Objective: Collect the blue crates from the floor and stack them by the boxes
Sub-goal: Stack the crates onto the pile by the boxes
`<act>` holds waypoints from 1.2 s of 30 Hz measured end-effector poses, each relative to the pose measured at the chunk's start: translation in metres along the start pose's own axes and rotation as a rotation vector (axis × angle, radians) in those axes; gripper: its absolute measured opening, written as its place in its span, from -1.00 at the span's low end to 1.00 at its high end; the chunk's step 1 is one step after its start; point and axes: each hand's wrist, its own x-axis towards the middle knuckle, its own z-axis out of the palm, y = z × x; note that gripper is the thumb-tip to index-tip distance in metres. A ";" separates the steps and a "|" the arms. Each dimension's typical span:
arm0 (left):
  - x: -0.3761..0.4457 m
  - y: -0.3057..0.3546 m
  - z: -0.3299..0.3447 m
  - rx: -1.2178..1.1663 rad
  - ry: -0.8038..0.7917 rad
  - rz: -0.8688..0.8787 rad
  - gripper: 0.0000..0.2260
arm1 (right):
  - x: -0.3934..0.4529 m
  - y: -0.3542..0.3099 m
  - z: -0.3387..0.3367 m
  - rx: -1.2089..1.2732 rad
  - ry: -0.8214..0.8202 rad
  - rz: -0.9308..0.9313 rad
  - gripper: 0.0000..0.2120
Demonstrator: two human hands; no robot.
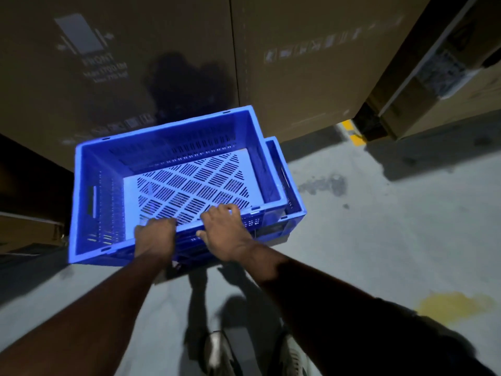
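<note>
An empty blue crate point(103, 164) with a slotted floor is in the middle of the view, skewed over a second blue crate point(291, 196) whose rim sticks out at the right. My left hand point(154, 234) and my right hand point(225, 234) both grip the upper crate's near long rim, fingers curled over the edge. The lower crate stands on the concrete floor right in front of tall brown cardboard boxes point(298, 77).
More cardboard boxes point(444, 85) stand at the right behind a yellow floor marking point(352, 134). The grey concrete floor point(379, 226) has dark stains and a yellow patch point(455, 305). My shoes point(217, 351) show at the bottom. A dark gap lies at the left.
</note>
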 end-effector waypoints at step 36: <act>-0.031 0.046 0.004 -0.216 0.181 0.194 -0.34 | -0.028 0.097 -0.023 -0.021 -0.021 0.117 -0.47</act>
